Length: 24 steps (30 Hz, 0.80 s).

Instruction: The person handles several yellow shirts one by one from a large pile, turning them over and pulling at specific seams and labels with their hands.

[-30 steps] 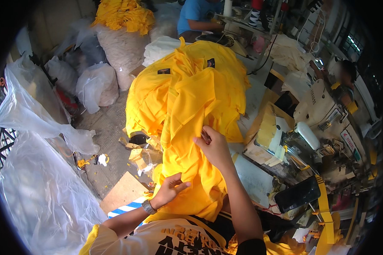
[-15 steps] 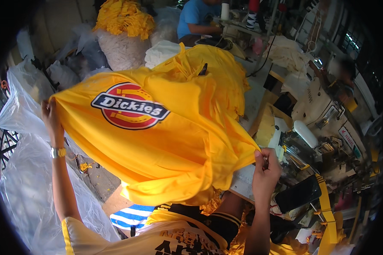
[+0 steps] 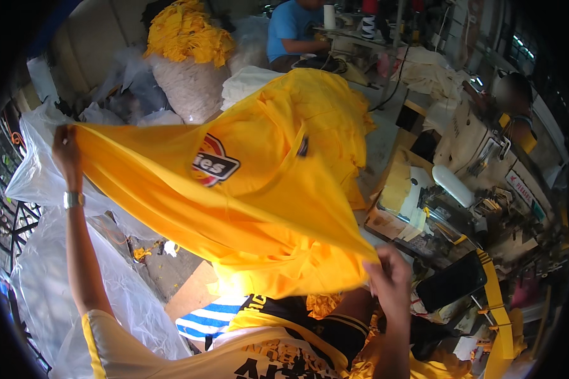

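Observation:
A yellow shirt (image 3: 265, 218) with a printed red, white and black emblem hangs stretched between my two hands. At the far left, my left hand (image 3: 66, 148) is raised and closed on one corner of the cloth. Lower down on the right, my right hand (image 3: 391, 275) pinches the opposite edge; it is slightly blurred. A fold now covers much of the emblem. Behind the shirt lies a heap of yellow garments (image 3: 322, 104), partly hidden by the held cloth.
An industrial sewing machine (image 3: 471, 158) stands at right, with a phone (image 3: 452, 282) nearer me. Clear plastic bags (image 3: 63, 265) crowd the left. A white sack (image 3: 193, 88) topped with yellow scraps (image 3: 186, 31) sits at the back. A person in blue (image 3: 291, 31) works beyond; another is at right.
My left hand has moved slightly up and left, and my right hand down. The shirt is pulled into a longer diagonal, and its emblem has folded partly out of sight.

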Motion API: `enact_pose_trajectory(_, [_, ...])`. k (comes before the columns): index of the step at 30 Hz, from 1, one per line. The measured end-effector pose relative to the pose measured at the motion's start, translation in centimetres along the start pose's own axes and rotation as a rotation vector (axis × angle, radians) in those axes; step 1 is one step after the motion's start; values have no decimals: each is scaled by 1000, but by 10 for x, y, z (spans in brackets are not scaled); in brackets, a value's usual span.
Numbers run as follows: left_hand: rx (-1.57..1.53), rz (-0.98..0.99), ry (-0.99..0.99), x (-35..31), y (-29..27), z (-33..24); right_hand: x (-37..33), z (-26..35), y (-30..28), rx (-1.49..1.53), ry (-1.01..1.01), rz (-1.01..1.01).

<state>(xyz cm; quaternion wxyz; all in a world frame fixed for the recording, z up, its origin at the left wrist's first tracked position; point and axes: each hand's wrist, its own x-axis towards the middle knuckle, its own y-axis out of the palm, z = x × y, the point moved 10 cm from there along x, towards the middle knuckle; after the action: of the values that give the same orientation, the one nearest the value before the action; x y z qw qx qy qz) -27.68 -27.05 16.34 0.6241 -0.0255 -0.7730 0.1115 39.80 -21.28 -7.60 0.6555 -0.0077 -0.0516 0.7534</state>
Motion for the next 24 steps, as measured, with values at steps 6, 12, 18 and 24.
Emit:
enact_pose_trajectory(6, [-302, -144, 238, 130, 117, -257, -121, 56, -7, -125, -218, 417])
enact_pose_trajectory(12, [-1397, 587, 678, -89, 227, -605, -239, -71, -44, -358, 770, 343])
enact_pose_trajectory(18, [-1535, 1106, 592, -228, 181, -636, -154, -21, -83, -557, 164, -294])
enact_pose_trajectory(24, [-1411, 1282, 671, -218, 159, -629, 4, 11, -55, -508, -217, -461])
